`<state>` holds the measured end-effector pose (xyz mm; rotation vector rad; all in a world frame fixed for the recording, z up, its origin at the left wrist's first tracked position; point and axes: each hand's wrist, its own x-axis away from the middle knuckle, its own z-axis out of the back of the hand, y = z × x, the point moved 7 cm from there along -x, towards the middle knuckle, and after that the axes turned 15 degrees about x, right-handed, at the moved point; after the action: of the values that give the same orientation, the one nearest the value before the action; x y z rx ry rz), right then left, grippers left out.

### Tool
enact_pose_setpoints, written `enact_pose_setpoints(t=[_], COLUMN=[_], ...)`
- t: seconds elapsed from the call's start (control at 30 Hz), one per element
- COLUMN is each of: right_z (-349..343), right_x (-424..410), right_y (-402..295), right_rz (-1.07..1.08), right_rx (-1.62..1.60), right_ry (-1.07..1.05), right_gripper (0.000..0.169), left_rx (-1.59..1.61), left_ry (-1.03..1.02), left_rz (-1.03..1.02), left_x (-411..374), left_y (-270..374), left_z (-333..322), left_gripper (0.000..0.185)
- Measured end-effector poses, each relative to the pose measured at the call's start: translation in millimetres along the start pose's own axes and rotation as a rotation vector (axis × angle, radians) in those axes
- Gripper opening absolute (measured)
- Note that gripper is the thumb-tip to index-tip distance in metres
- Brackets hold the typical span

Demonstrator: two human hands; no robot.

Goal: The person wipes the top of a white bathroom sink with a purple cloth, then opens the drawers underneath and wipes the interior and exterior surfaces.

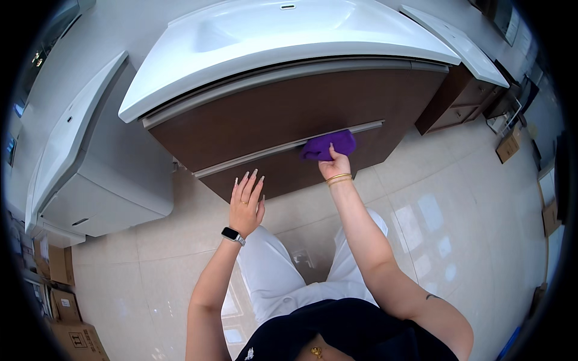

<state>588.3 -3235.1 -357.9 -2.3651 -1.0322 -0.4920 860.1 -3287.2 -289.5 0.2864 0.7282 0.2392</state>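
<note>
My right hand (336, 165) grips a folded purple cloth (332, 143) and presses it against the metal handle strip (253, 155) across the front of a dark brown vanity cabinet (289, 113). Part of the strip lies hidden behind the cloth. Fingers apart and holding nothing, my left hand (247, 201) hovers near the cabinet's lower drawer front, left of the cloth; whether it touches the drawer I cannot tell. Above the cabinet sits a glossy white washbasin (280, 34) with an overflow slot at its back.
To the left stands a light grey vanity (122, 167) with a white basin. On the right is another brown cabinet (460, 101) under a white top. Cardboard boxes (76, 338) line the lower left, and a small carton (508, 145) rests at right on the shiny tiled floor (433, 189).
</note>
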Motion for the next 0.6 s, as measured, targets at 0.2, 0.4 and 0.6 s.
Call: enact_pose_setpoints(t=[0.2, 0.4, 0.6], right_z=[-19, -58, -80], right_x=[48, 82, 134], right_y=[151, 275, 274], right_rz=[-0.350, -0.522, -0.569], right_rx=[0.262, 0.465, 0.752], right_ry=[-0.331, -0.404, -0.722], right_gripper=[0.024, 0.025, 0.020], left_rx=[0.073, 0.876, 1.409], left_ry=[0.222, 0.676, 1.032], left_rz=[0.286, 1.025, 1.046], left_x=[16, 72, 120], left_y=[-12, -78, -99], left_z=[-13, -24, 5], left_gripper=[0.032, 0.036, 0.037])
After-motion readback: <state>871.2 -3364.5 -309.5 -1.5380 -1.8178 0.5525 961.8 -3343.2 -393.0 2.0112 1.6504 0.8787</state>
